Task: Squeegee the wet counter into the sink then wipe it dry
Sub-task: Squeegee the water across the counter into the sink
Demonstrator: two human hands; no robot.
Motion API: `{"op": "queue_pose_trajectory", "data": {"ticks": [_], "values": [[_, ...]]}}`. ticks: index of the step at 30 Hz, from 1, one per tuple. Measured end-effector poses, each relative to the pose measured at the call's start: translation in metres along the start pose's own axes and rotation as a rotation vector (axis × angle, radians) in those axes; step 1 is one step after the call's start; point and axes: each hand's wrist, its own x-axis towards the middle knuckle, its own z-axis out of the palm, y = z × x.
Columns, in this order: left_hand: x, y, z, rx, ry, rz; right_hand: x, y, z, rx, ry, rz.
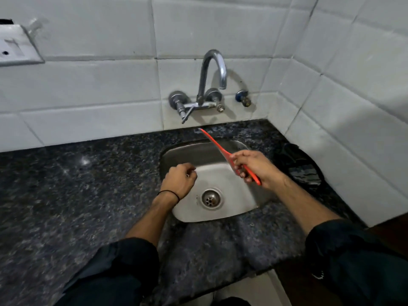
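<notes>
A red squeegee (215,144) is gripped by my right hand (256,166) above the steel sink (223,180). Its blade end reaches back to the counter strip behind the sink, below the tap. The dark speckled granite counter (77,195) surrounds the sink and shines with a few light reflections on the left. My left hand (178,180) hovers over the sink's left rim, fingers curled in, holding nothing. A dark cloth (302,166) lies on the counter to the right of the sink, by the side wall.
A chrome wall tap (212,82) arches over the back of the sink, with a small valve (242,98) to its right. White tiled walls close the back and right sides. A switch plate (15,45) sits high on the left wall. The drain (210,198) is uncovered.
</notes>
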Motion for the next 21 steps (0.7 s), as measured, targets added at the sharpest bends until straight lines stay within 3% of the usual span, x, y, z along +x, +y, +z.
{"op": "queue_pose_trajectory", "data": {"ticks": [6,10,17,21], "values": [[0.044,0.054,0.014,0.057,-0.054,0.157,0.017,-0.021,-0.069,-0.214,0.225,-0.125],[0.079,0.089,0.029,0.064,-0.076,0.213,0.056,-0.028,-0.118,-0.490,0.295,-0.155],[0.156,0.148,0.053,0.129,0.034,0.343,0.131,-0.078,-0.179,-1.194,0.134,-0.062],[0.192,0.167,0.055,0.204,0.175,0.360,0.178,-0.113,-0.200,-1.061,-0.075,0.158]]}}
